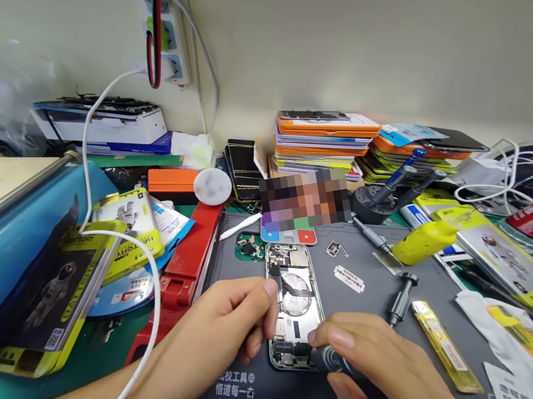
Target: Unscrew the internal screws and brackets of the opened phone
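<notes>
An opened smartphone (306,311) lies on the dark grey work mat (353,331), its metal plates, coil disc and connectors exposed. My left hand (248,310) is closed, thumb and curled fingers against the phone's left edge. In my right hand (377,357) is a dark screwdriver (328,358), held over the lower right corner of the phone; its tip cannot be made out. Right of the phone lie a razor blade (348,279) and small metal parts (336,249). A small green circuit board (250,247) rests beyond my left hand.
Another screwdriver (404,299), a yellow bottle (422,241) and a yellow lighter (447,349) lie to the right. A red clamp tool (189,255) and battery boxes (53,294) stand left. A white cable (153,298) crosses above my left forearm. Stacked boxes (322,140) line the wall.
</notes>
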The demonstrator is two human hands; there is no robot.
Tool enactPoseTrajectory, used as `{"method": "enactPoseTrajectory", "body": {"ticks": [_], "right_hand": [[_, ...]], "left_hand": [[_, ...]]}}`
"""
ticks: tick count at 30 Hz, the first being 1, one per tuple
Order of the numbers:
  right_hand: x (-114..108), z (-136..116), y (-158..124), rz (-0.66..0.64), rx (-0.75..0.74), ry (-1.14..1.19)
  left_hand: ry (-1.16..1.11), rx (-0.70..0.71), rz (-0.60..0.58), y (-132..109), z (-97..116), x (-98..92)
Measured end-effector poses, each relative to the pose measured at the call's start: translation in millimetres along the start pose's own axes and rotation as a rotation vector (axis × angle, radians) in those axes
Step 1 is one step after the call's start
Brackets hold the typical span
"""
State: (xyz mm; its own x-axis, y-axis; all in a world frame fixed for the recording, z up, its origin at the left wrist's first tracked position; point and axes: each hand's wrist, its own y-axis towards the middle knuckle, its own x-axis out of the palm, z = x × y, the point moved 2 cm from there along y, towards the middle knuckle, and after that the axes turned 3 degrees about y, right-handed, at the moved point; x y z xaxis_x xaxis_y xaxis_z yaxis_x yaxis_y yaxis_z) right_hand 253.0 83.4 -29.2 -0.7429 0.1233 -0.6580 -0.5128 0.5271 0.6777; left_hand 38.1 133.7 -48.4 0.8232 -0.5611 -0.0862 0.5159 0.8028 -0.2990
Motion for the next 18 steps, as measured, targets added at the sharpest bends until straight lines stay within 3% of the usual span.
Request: {"method": "enactPoseTrajectory", "body": {"ticks": [18], "right_hand": [[1.0, -0.1, -1.2, -0.008, 0.008, 0.126]], "left_hand": [[0.029, 0.013, -0.01, -0.6, 4.0, -0.1]]}}
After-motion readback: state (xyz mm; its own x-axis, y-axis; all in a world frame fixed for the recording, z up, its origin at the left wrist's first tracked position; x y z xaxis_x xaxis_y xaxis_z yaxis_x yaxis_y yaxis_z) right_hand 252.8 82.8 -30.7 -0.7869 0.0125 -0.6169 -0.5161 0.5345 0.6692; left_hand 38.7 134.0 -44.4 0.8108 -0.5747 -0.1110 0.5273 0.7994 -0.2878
